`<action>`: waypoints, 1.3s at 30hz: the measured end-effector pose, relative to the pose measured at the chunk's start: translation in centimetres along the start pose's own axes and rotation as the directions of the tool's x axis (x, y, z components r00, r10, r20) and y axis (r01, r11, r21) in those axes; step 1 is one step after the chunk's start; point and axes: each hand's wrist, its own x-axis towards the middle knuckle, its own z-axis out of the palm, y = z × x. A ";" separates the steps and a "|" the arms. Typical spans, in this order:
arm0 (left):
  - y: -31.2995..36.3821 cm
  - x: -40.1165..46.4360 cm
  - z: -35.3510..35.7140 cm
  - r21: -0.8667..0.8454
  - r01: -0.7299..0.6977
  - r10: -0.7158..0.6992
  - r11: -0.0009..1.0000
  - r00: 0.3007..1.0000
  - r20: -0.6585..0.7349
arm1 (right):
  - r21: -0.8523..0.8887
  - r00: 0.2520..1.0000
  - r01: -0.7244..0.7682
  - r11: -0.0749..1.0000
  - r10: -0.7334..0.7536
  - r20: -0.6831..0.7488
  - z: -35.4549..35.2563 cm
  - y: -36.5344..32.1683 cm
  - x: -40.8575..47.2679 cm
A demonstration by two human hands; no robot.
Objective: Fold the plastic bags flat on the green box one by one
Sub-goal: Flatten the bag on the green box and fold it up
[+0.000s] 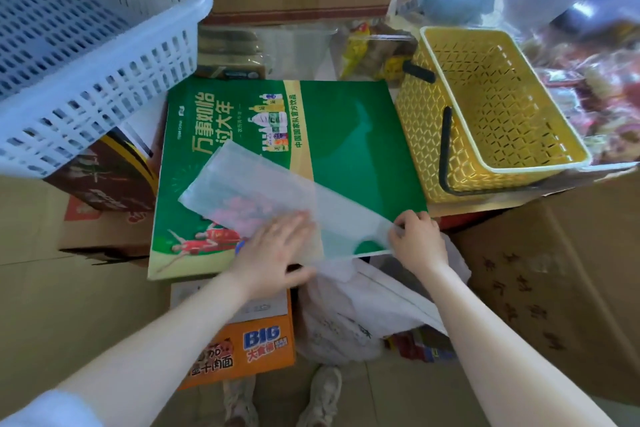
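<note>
Green box [346,135] between blue basket [86,45] and yellow basket [491,114]. Translucent plastic bag [277,194] lying flat, diagonal, on box's near part. Left hand [273,253] open, palm pressing bag; right hand [417,239] pinching bag's near-right edge.

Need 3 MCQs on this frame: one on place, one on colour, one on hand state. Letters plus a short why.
1. Where does the yellow basket stand relative to the green box?
A. to its right
B. on top of it
C. to its left

2. What colour is the large slotted basket at upper left?
A. red
B. pale blue
C. black

3. What is the left hand doing?
A. hanging clear of the box
B. gripping a basket handle
C. pressing flat on the translucent plastic bag

Key:
1 A: the basket stands just past the box's right edge.
2 B: its slotted walls are pale blue.
3 C: palm down with fingers spread on the bag, while the right hand pinches the bag's end.
</note>
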 end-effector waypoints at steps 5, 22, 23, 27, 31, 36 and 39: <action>5.4 0.0 5.3 0.100 -0.056 0.063 0.993 0.996 -0.070 | 0.190 0.993 -0.038 0.981 0.016 0.118 0.1 1.4 -0.7; 5.5 -3.2 -0.2 -1.000 0.012 -0.706 -0.029 0.708 0.029 | 0.634 0.755 0.340 0.694 -0.604 0.256 -3.1 1.5 -1.9; 5.1 -3.3 -0.4 -0.997 0.018 -0.720 -0.076 0.691 0.068 | 0.609 0.743 0.389 0.691 -0.626 0.237 -2.3 0.1 -2.0; 3.3 -4.1 -0.5 -0.980 0.122 -0.746 -0.155 0.635 0.197 | 0.734 0.744 0.334 0.591 -0.643 0.179 0.0 -5.7 -1.3; 1.5 -4.6 -0.4 -0.961 0.271 -0.774 0.048 0.619 0.136 | 0.765 0.884 0.246 0.596 -0.462 0.075 2.4 -11.1 0.3; -0.5 -5.0 -0.7 -0.568 0.505 -0.717 0.649 0.656 -0.236 | 0.487 0.971 0.094 0.868 -0.188 0.148 5.0 -13.2 2.6; -1.7 -4.8 -0.3 -0.400 0.464 -0.586 0.790 0.763 -0.273 | 0.470 0.976 0.122 0.874 -0.191 0.102 4.7 -13.8 2.5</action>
